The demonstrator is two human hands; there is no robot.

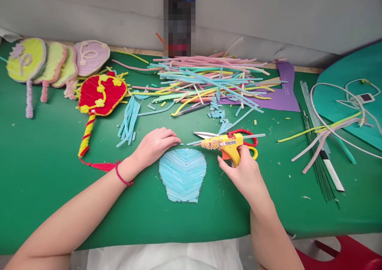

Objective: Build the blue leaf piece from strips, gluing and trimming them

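Right hand (246, 168) holds glue gun (232, 144); scissors (205, 135) partly hidden.

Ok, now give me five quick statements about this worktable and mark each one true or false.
1. The right hand holds a yellow glue gun. True.
2. The red fan lies to the right of the light-blue panel. False: the red fan lies to its left.
3. A purple sheet lies partly under loose coloured strips. True.
4. The left hand holds the scissors. False: the scissors lie partly hidden behind the glue gun, apart from the left hand.
5. The light-blue panel lies flat on the green table. True.
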